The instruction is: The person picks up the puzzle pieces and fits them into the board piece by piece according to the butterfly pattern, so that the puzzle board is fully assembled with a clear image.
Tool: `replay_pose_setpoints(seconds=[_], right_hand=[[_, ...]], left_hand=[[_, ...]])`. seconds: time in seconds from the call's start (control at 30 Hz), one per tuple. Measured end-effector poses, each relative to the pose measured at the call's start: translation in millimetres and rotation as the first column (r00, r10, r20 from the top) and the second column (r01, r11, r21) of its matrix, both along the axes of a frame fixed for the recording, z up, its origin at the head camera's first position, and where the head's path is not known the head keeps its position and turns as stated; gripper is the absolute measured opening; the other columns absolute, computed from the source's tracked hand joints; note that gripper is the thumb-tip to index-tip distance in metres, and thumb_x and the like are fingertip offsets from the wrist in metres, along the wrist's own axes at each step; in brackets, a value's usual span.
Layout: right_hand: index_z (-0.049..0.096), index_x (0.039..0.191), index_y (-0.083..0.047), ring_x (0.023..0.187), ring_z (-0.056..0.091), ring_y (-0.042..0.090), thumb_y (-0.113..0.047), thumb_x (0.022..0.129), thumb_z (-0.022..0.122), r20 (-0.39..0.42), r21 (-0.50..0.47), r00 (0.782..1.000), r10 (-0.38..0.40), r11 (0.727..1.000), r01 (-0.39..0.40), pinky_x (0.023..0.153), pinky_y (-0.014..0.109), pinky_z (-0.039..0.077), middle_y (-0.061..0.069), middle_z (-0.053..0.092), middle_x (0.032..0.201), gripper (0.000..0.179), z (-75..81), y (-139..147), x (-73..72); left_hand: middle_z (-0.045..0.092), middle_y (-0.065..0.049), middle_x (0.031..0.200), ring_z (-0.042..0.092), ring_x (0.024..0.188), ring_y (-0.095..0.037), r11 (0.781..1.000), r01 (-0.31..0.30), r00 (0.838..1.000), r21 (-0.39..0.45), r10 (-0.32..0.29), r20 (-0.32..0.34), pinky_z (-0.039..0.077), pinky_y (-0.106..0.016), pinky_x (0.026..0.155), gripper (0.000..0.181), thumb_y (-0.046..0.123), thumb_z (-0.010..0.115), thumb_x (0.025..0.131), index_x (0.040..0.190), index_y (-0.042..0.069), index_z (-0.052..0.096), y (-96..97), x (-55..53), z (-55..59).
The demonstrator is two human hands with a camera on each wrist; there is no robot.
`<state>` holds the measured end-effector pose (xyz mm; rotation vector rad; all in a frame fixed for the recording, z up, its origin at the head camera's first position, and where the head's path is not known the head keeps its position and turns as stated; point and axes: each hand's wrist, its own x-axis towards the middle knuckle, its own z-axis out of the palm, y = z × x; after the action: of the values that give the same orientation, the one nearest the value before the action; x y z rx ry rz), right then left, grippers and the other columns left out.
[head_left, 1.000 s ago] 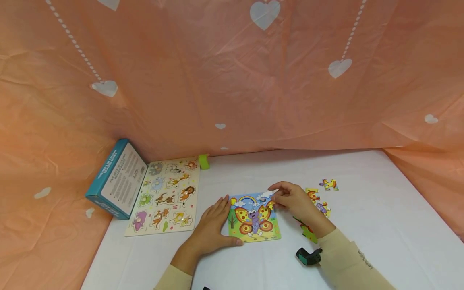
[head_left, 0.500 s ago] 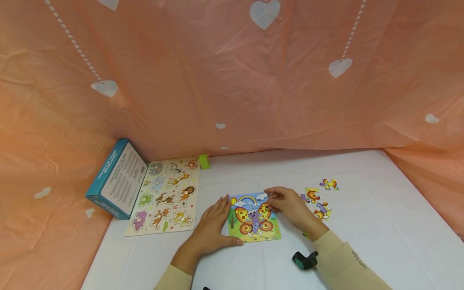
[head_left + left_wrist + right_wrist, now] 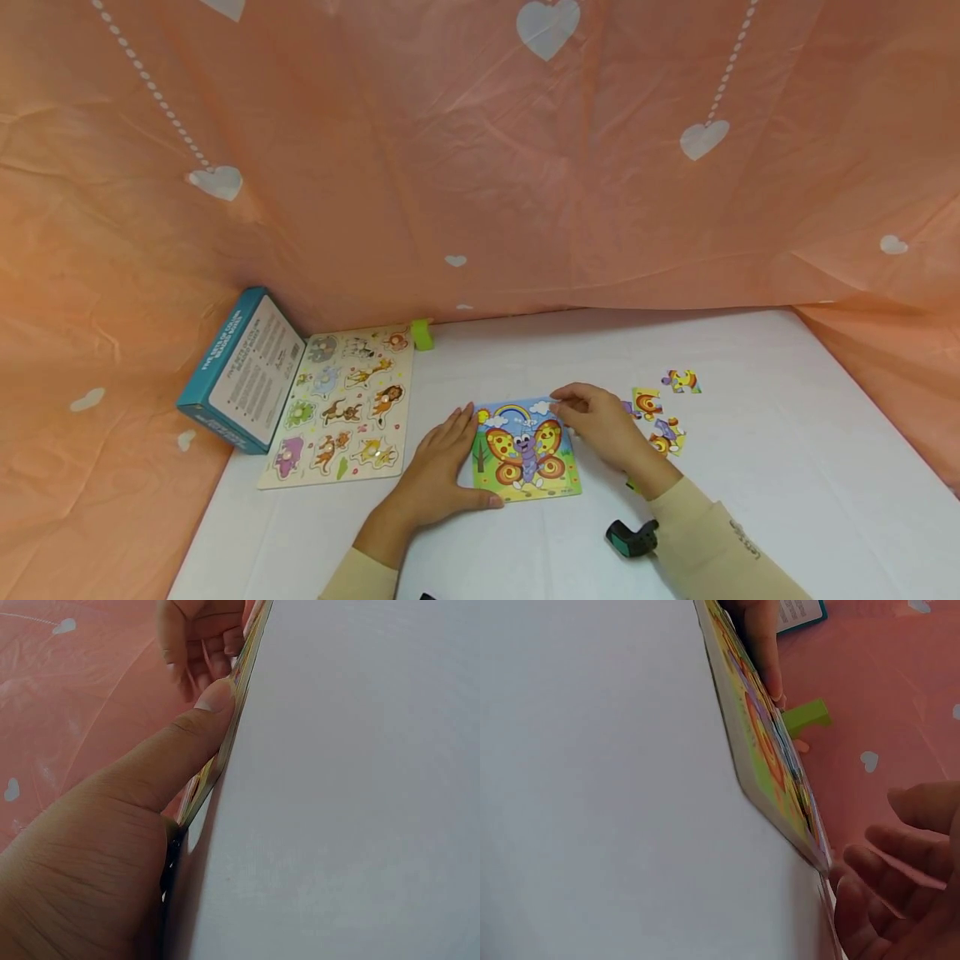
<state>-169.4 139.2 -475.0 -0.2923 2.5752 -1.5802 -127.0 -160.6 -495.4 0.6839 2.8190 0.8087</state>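
Note:
A square butterfly jigsaw puzzle (image 3: 527, 457) lies on the white table, its picture showing a rainbow and both wings. My left hand (image 3: 435, 473) rests along its left side with straight fingers; the thumb (image 3: 217, 696) presses the near edge in the left wrist view. At the far right corner, my right hand (image 3: 600, 423) touches or hovers just over the puzzle, fingers loosely bent. The right wrist view shows nothing between those fingers (image 3: 900, 851). Several loose jigsaw pieces (image 3: 681, 382) lie to the right, some partly hidden by the right hand and wrist.
To the left lies a wooden animal peg board (image 3: 347, 433), with a teal box (image 3: 247, 375) leaning beside it. A green block (image 3: 422, 334) sits at the board's far corner. A patterned pink cloth (image 3: 480, 208) closes off the back. Near the right sleeve is a black device (image 3: 630, 539).
My right hand has moved slightly left along the puzzle's right side and drawn back its fingertips. The right wing, partly covered before, now shows whole. My left hand has stayed put.

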Motion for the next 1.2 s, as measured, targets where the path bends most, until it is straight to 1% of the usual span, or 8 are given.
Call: replay_pose_setpoints(seconds=[0.1,0.2,0.33,0.43,0.5,0.8,1.07,1.2], right_hand=[[0.076,0.134,-0.007,0.118,0.067,0.026,-0.023,0.107,0.074,-0.134,0.152,0.987,0.09,0.986,-0.069,0.101,0.05,0.056,0.004,0.073,0.126,0.032,0.3,1.0,1.4],[0.075,0.14,-0.007,0.137,0.059,0.033,-0.024,0.107,0.074,-0.23,0.309,0.945,0.234,0.938,-0.157,0.113,0.058,0.047,0.007,0.068,0.143,0.038,1.1,1.8,2.6],[0.074,0.141,-0.005,0.145,0.052,0.04,-0.027,0.106,0.074,-0.249,0.469,0.885,0.392,0.849,-0.244,0.118,0.062,0.041,0.008,0.065,0.152,0.042,2.1,2.5,4.2],[0.075,0.14,-0.005,0.147,0.05,0.043,-0.028,0.104,0.075,-0.231,0.535,0.867,0.442,0.801,-0.267,0.117,0.063,0.041,0.008,0.064,0.152,0.043,2.7,2.2,5.5],[0.075,0.139,-0.004,0.147,0.049,0.045,-0.029,0.104,0.076,-0.22,0.556,0.865,0.452,0.786,-0.269,0.117,0.066,0.041,0.009,0.064,0.153,0.043,3.3,1.9,6.4],[0.072,0.143,-0.004,0.152,0.041,0.046,-0.038,0.103,0.076,-0.162,0.584,0.884,0.439,0.764,-0.273,0.113,0.075,0.038,0.009,0.059,0.158,0.053,9.0,-1.8,12.2],[0.07,0.146,-0.004,0.155,0.037,0.044,-0.04,0.103,0.076,-0.132,0.6,0.893,0.429,0.752,-0.273,0.113,0.076,0.037,0.008,0.055,0.162,0.056,9.9,-3.9,15.1],[0.069,0.147,-0.003,0.155,0.037,0.044,-0.039,0.104,0.075,-0.134,0.608,0.89,0.436,0.745,-0.274,0.113,0.077,0.037,0.009,0.054,0.162,0.056,9.5,-3.6,15.2]], left_hand=[[0.015,-0.01,0.18,0.009,0.165,-0.031,1.0,0.003,1.0,0.003,-0.003,0.001,0.012,-0.057,0.13,0.13,0.075,0.084,0.079,0.17,-0.001,0.029,-0.1,0.1,0.2],[0.015,-0.011,0.18,0.009,0.165,-0.032,1.0,0.006,1.0,0.004,-0.006,0.0,0.012,-0.058,0.13,0.13,0.074,0.084,0.08,0.169,-0.002,0.029,-0.2,0.2,0.1],[0.014,-0.01,0.18,0.009,0.165,-0.031,1.0,0.008,1.0,-0.004,-0.008,-0.001,0.012,-0.057,0.13,0.13,0.075,0.083,0.08,0.169,-0.002,0.029,-0.4,-0.1,-0.1],[0.014,-0.01,0.18,0.009,0.165,-0.031,1.0,0.008,1.0,-0.008,-0.008,-0.003,0.012,-0.057,0.13,0.129,0.075,0.083,0.081,0.169,-0.002,0.029,-0.4,-0.3,-0.2],[0.014,-0.01,0.18,0.009,0.165,-0.031,1.0,0.008,1.0,-0.007,-0.008,-0.005,0.012,-0.057,0.13,0.129,0.075,0.083,0.08,0.169,-0.002,0.029,-0.3,-0.3,0.0],[0.015,-0.01,0.18,0.009,0.165,-0.031,1.0,0.006,1.0,0.001,-0.006,-0.004,0.012,-0.057,0.13,0.128,0.074,0.084,0.081,0.169,-0.002,0.03,-0.2,0.1,-0.3],[0.015,-0.011,0.18,0.009,0.165,-0.031,1.0,0.01,1.0,0.003,-0.01,-0.003,0.011,-0.057,0.13,0.128,0.073,0.084,0.081,0.169,-0.003,0.03,-0.9,0.5,-1.4],[0.014,-0.011,0.18,0.008,0.165,-0.031,1.0,0.009,1.0,-0.001,-0.009,0.002,0.011,-0.057,0.13,0.128,0.074,0.083,0.081,0.169,-0.002,0.029,-0.9,0.1,-1.0]])
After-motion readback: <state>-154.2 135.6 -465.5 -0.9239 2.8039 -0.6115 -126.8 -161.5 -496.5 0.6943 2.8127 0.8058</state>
